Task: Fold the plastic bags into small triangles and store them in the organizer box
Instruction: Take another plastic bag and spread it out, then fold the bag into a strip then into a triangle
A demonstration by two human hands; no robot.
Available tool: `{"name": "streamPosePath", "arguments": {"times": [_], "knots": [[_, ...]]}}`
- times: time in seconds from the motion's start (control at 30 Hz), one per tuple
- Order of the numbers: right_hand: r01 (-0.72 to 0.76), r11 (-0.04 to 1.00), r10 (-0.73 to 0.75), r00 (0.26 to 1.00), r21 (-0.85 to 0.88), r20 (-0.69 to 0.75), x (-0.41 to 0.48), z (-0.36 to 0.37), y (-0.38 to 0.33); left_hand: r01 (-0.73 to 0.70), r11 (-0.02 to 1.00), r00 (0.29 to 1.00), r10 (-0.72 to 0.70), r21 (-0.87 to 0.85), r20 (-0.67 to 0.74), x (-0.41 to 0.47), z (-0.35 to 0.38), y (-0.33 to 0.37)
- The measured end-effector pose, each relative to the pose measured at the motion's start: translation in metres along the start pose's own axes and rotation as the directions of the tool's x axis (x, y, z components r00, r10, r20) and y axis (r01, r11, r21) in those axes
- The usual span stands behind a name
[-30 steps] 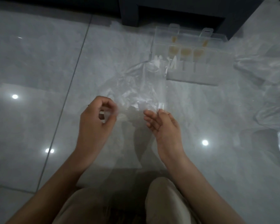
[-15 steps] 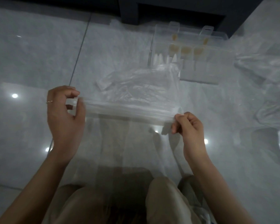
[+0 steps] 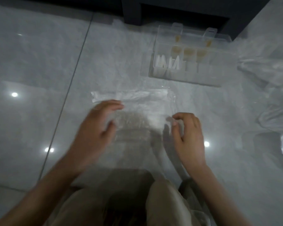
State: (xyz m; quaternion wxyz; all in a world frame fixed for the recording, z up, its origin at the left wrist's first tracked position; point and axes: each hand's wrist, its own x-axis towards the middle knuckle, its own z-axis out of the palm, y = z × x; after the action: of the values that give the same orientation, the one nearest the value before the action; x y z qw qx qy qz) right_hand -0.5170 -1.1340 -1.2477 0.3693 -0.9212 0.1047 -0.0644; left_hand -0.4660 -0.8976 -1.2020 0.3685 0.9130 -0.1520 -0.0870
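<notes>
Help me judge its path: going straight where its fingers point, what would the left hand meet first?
Likely the folded band of the plastic bag, just beyond the left hand; the organizer box lies farther along. Blur leaves depth unsure.

I can read no text, label, brand or number anywhere here. The organizer box [image 3: 194, 77] on the floor has small yellowish patches [image 3: 188, 51] in some compartments, but they are too blurred for me to tell if they carry writing.
</notes>
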Motion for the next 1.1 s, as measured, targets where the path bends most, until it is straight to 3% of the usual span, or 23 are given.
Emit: {"name": "streamPosePath", "arguments": {"times": [0.07, 0.13, 0.2, 0.37, 0.47, 0.57, 0.67, 0.77, 0.9, 1.0, 1.1], "knots": [[0.131, 0.990, -0.133, 0.990, 0.043, 0.043, 0.008, 0.021, 0.001, -0.084, 0.975, 0.996, 0.079, 0.207, 0.030, 0.012, 0.041, 0.010], [0.163, 0.983, -0.170, 0.981, 0.080, 0.091, 0.017, 0.039, 0.000, -0.191, 0.901, 0.979, 0.145, 0.391, 0.144, 0.020, 0.081, 0.007], [0.169, 0.983, -0.179, 0.975, 0.077, 0.136, 0.025, 0.053, 0.000, -0.263, 0.846, 0.959, 0.178, 0.463, 0.219, 0.026, 0.103, -0.003], [0.181, 0.903, -0.114, 0.975, -0.389, 0.190, 0.027, 0.069, 0.018, -0.211, 0.812, 0.971, 0.110, 0.543, 0.213, 0.016, 0.089, -0.047], [0.143, 0.864, -0.052, 0.979, -0.483, 0.197, 0.025, 0.070, 0.022, -0.146, 0.783, 0.982, 0.042, 0.604, 0.183, -0.003, 0.062, -0.080], [0.123, 0.913, -0.059, 0.983, -0.388, 0.172, 0.027, 0.064, 0.019, -0.016, 0.805, 0.994, -0.051, 0.593, 0.097, -0.018, 0.042, -0.096], [0.068, 0.991, -0.062, 0.997, -0.112, 0.052, 0.030, 0.047, 0.008, 0.083, 0.864, 0.996, -0.079, 0.496, -0.029, -0.013, 0.031, -0.088], [0.086, 0.983, -0.090, 0.996, -0.164, -0.018, 0.040, 0.037, 0.008, -0.087, 0.856, 0.996, 0.087, 0.509, 0.023, 0.014, 0.039, -0.058], [0.189, 0.933, -0.147, 0.977, -0.307, 0.156, 0.052, 0.053, 0.016, -0.324, 0.768, 0.946, 0.246, 0.553, 0.212, 0.058, 0.085, -0.025], [0.234, 0.877, -0.145, 0.962, -0.421, 0.233, 0.053, 0.066, 0.020, -0.347, 0.721, 0.934, 0.210, 0.599, 0.289, 0.068, 0.103, -0.030], [0.228, 0.849, -0.123, 0.963, -0.476, 0.242, 0.053, 0.070, 0.023, -0.264, 0.733, 0.960, 0.139, 0.627, 0.243, 0.064, 0.088, -0.055]]}}
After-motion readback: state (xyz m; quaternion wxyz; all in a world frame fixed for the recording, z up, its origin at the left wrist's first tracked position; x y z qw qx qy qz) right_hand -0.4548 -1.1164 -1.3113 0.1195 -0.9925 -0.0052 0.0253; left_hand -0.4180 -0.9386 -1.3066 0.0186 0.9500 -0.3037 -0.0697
